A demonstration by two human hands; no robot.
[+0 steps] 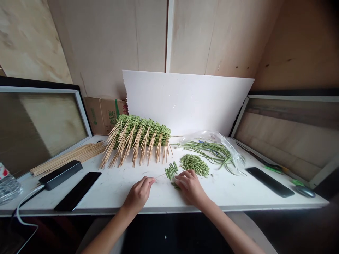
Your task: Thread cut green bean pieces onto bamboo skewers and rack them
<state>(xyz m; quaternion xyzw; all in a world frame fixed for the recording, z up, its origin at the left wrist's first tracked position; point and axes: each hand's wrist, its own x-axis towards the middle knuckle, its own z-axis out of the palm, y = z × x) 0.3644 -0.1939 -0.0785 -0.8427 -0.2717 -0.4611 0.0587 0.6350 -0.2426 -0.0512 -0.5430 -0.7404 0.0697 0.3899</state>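
Observation:
My left hand (140, 192) is closed in a pinch on the end of a thin wooden skewer (160, 175). Toward its right end the skewer carries a row of cut green bean pieces (171, 170), set side by side across it. Beside them my right hand (191, 186) has its fingers curled together over a few more bean pieces (175, 185), which its fingertips partly hide. Just behind this hand lies a heap of loose cut bean pieces (195, 164). Farther back on the left is a big stack of filled bean skewers (143, 128), their bare stick ends fanning toward me.
Bare skewers (71, 156) lie at left, near a black box (61, 174) with a cable and a phone (78, 191). Whole long beans (209, 150) spill from a clear plastic bag (233, 155). A dark slab (270, 181) and mouse (305, 191) lie right. A white board (188, 102) stands behind.

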